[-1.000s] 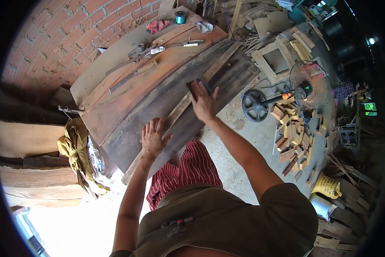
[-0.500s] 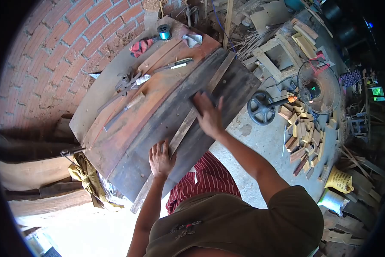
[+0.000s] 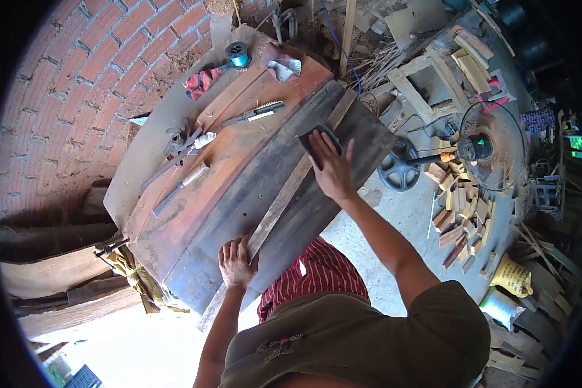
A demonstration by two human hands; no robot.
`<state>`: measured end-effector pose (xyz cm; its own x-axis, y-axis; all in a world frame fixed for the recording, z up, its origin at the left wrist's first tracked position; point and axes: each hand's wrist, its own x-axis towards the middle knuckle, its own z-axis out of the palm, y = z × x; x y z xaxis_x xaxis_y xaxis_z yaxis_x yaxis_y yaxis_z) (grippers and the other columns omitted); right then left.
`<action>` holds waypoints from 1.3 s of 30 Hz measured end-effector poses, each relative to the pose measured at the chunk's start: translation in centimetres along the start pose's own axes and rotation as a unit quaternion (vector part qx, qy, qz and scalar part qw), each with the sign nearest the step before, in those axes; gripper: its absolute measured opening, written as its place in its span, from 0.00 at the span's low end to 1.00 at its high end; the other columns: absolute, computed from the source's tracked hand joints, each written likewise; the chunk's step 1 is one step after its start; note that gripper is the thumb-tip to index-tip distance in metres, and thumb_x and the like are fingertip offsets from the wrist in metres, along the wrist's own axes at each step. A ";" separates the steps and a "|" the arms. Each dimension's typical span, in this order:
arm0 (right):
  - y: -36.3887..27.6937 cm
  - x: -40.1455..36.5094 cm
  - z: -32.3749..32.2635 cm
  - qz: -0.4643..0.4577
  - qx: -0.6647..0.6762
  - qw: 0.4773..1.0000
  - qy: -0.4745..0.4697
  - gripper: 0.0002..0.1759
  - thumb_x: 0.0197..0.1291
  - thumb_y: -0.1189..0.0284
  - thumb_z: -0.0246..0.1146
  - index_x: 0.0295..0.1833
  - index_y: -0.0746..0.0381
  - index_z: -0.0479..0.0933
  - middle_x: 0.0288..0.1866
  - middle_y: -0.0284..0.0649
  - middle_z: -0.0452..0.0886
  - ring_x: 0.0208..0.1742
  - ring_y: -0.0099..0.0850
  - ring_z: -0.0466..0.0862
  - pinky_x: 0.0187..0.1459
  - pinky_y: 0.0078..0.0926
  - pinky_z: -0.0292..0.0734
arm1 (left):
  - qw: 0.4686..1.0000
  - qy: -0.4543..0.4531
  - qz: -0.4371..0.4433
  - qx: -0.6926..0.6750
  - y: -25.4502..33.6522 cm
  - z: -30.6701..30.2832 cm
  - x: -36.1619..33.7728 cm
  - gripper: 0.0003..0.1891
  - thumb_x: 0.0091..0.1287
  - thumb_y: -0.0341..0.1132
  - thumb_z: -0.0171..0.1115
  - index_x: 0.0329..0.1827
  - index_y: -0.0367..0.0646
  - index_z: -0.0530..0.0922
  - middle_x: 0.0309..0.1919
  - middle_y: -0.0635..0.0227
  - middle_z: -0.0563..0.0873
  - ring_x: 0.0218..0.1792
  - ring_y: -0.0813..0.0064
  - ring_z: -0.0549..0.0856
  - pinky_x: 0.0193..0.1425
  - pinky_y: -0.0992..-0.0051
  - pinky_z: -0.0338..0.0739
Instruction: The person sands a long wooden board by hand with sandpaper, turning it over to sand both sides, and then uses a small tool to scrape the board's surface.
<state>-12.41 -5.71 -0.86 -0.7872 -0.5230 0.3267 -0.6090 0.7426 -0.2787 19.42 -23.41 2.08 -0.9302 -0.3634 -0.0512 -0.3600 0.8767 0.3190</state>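
A long narrow wooden strip [image 3: 284, 194] lies diagonally across the dark, worn workbench [image 3: 239, 213]. My left hand [image 3: 238, 262] rests on the strip's lower part, its fingers bent over the wood and pressed together. Farther up, my right hand [image 3: 329, 167] lies over a dark flat pad [image 3: 320, 143] on the strip, fingers stretched along the pad and thumb apart. Left of the strip are a chisel with a wooden handle [image 3: 194, 176], a cutter with a pale blade [image 3: 265, 114] and a metal clamp-like tool [image 3: 181, 145].
At the bench's far end are a spool of blue line [image 3: 239, 57], a red cloth [image 3: 201, 83] and a grey cloth [image 3: 284, 70]. A standing fan [image 3: 482, 147] and a heap of wood offcuts [image 3: 462, 213] are on the floor at right. A brick wall [image 3: 90, 84] rises at left.
My right hand and the pad have shifted slightly to the right and up along the strip. My left hand has moved slightly down and left. The view has tilted a little.
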 end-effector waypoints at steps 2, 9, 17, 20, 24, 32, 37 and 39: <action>1.3 0.7 -0.8 -0.051 -0.003 0.998 -0.037 0.26 0.75 0.57 0.49 0.73 0.54 0.69 0.77 0.33 0.67 0.79 0.30 0.61 0.74 0.74 0.32 | 1.000 0.005 0.004 0.011 0.3 -0.3 0.0 0.29 0.54 0.41 0.72 0.61 0.49 0.75 0.54 0.65 0.80 0.58 0.58 0.77 0.66 0.56 0.68; 6.3 8.5 1.9 0.122 -0.019 0.992 0.023 0.27 0.76 0.56 0.47 0.75 0.55 0.67 0.79 0.34 0.64 0.80 0.32 0.60 0.74 0.74 0.36 | 1.000 0.006 0.000 0.009 0.1 -0.2 0.0 0.30 0.54 0.41 0.73 0.61 0.49 0.75 0.54 0.65 0.80 0.58 0.58 0.77 0.67 0.56 0.68; 7.2 8.9 1.3 0.116 0.038 0.992 0.031 0.30 0.77 0.52 0.42 0.76 0.56 0.65 0.79 0.36 0.63 0.81 0.36 0.58 0.74 0.73 0.35 | 1.000 0.007 -0.004 -0.002 0.2 0.1 0.0 0.30 0.52 0.39 0.73 0.60 0.49 0.75 0.54 0.65 0.81 0.58 0.58 0.77 0.66 0.56 0.68; 8.6 11.6 2.1 0.163 0.039 0.986 0.016 0.30 0.77 0.51 0.41 0.78 0.54 0.61 0.80 0.36 0.62 0.81 0.36 0.57 0.74 0.73 0.36 | 1.000 0.007 -0.016 0.009 0.2 -0.2 -0.1 0.29 0.52 0.40 0.72 0.59 0.49 0.75 0.53 0.65 0.81 0.58 0.58 0.77 0.65 0.56 0.69; 6.1 7.0 2.5 0.111 0.033 0.993 0.024 0.31 0.77 0.51 0.41 0.78 0.53 0.61 0.80 0.36 0.62 0.81 0.37 0.58 0.73 0.74 0.38 | 1.000 0.003 -0.017 0.011 0.1 0.1 0.1 0.30 0.51 0.40 0.73 0.59 0.49 0.75 0.54 0.66 0.79 0.58 0.59 0.77 0.66 0.56 0.69; 10.4 8.5 3.9 0.085 0.036 0.995 -0.047 0.32 0.77 0.50 0.42 0.80 0.51 0.57 0.81 0.35 0.59 0.81 0.42 0.58 0.73 0.73 0.38 | 0.999 -0.026 -0.028 0.028 -0.3 1.0 -1.2 0.31 0.51 0.44 0.74 0.60 0.51 0.75 0.58 0.66 0.77 0.62 0.61 0.74 0.71 0.57 0.65; -1.5 -3.0 0.0 -0.106 0.029 0.986 -0.127 0.30 0.78 0.53 0.40 0.81 0.46 0.54 0.83 0.29 0.56 0.83 0.35 0.54 0.74 0.72 0.37 | 0.999 0.010 -0.021 0.029 -0.7 0.4 -1.0 0.27 0.57 0.48 0.69 0.59 0.53 0.76 0.59 0.67 0.77 0.65 0.62 0.73 0.73 0.58 0.64; -3.0 -4.7 -0.7 -0.220 0.018 0.967 -0.128 0.29 0.79 0.57 0.43 0.81 0.46 0.54 0.83 0.27 0.57 0.82 0.32 0.56 0.74 0.71 0.36 | 0.999 0.028 -0.010 0.021 -1.0 0.6 -1.4 0.25 0.57 0.49 0.69 0.56 0.53 0.77 0.57 0.66 0.78 0.65 0.63 0.73 0.73 0.57 0.64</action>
<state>-6.85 -5.18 -0.92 -0.4460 -0.8749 0.1888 -0.8901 0.4115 -0.1958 21.07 -23.63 1.26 -0.9179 -0.3968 -0.0035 -0.3820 0.8813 0.2781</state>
